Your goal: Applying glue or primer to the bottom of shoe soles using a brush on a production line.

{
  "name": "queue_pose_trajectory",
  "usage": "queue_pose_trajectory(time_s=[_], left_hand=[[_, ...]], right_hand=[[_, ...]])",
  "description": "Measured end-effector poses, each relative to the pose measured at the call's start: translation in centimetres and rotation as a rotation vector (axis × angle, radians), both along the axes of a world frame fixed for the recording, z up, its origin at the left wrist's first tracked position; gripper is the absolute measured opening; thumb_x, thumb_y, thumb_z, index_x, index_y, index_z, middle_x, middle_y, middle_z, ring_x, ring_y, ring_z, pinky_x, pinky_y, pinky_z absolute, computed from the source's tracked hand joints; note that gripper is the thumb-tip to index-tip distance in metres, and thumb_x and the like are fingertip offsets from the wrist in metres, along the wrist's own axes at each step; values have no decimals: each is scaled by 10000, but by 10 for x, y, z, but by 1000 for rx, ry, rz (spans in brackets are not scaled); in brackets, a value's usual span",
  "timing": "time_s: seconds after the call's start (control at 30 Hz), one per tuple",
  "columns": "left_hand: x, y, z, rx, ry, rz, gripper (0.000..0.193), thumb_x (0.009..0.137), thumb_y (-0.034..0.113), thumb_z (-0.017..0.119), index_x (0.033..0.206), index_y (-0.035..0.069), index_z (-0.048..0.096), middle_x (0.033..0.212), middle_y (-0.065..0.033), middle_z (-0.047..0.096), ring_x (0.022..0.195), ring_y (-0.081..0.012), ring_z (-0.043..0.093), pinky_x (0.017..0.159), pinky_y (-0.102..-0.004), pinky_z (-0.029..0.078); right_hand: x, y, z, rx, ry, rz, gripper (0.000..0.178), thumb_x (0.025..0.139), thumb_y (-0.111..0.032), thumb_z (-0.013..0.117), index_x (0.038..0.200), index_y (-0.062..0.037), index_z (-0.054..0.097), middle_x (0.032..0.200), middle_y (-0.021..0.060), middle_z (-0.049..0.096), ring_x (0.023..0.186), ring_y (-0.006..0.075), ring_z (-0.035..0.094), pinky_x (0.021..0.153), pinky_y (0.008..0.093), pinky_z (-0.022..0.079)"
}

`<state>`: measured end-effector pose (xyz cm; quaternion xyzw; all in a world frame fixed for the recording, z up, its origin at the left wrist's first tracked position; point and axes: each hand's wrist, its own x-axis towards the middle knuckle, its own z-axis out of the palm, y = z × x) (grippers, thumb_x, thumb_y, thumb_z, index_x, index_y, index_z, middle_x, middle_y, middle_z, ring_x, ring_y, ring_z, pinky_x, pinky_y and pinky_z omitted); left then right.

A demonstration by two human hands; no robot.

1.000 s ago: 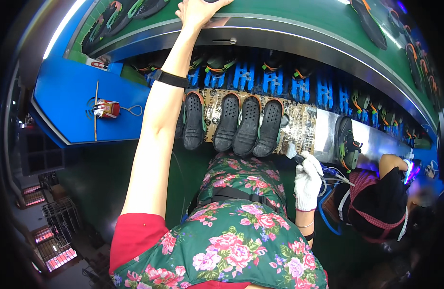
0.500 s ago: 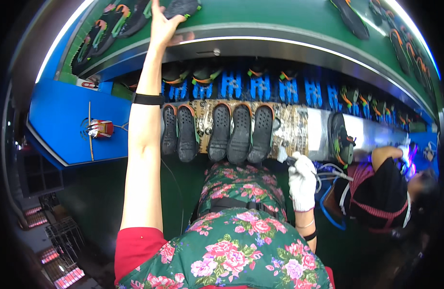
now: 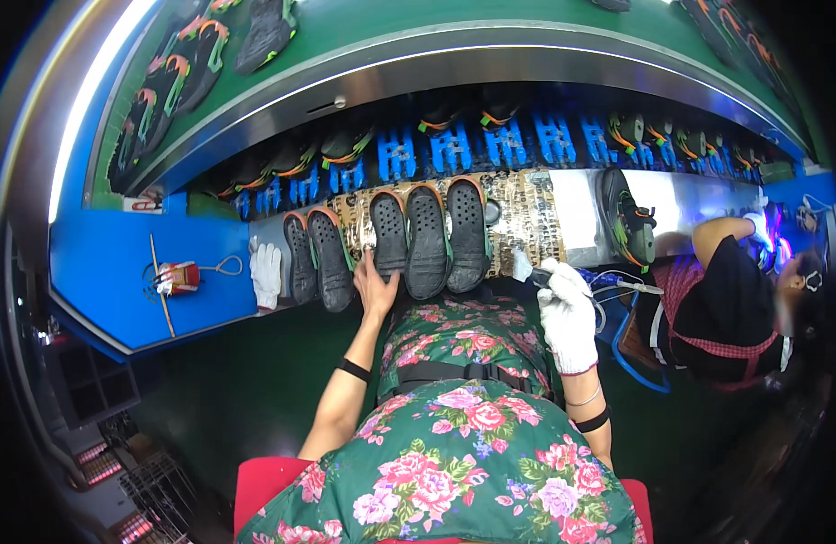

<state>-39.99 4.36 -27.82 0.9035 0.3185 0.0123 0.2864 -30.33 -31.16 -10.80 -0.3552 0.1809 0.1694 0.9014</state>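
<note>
My bare left hand (image 3: 375,283) is at the near end of a dark shoe (image 3: 389,222) that lies sole up. Its fingers are apart, with fingertips at the shoe's left edge and the thumb over the near end. Two more sole-up shoes, a middle one (image 3: 426,240) and a right one (image 3: 468,231), lie beside it; a pair (image 3: 327,258) lies further left. My right hand (image 3: 566,317), in a white glove, is closed round a short dark-handled tool (image 3: 541,277) with a whitish, tuft-like tip (image 3: 521,266). What the tip is made of is unclear.
Shoes on blue racks (image 3: 450,147) line the back, under a metal-edged green shelf (image 3: 436,27) carrying more shoes. A white glove (image 3: 266,275) lies beside a blue side table (image 3: 101,272). Another shoe (image 3: 623,218) stands right, near a co-worker (image 3: 722,304).
My left hand has let go of a shoe on the upper green shelf and come down to the row of sole-up shoes. My right hand still holds the tool. The view has shifted.
</note>
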Motion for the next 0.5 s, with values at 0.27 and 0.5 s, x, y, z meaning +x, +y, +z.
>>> queue_pose_trajectory(time_s=[0.27,0.5], left_hand=[[-1,35,20,-486,-63,207,722,775,96,833,1414,-38,524,1277,-206,670,1134,-263,672,990,-360,508],[-2,47,165,-1110,-442,368,351,923,92,669,1246,-42,632,1129,-131,727,983,-228,723,896,-349,567]], right_hand=[[2,4,6,-14,25,80,286,892,-10,661,1167,60,688,1050,119,720,850,147,664,763,254,559],[10,0,8,12,-1,4,288,896,-19,645,1168,65,690,1034,105,715,825,131,649,750,240,543]])
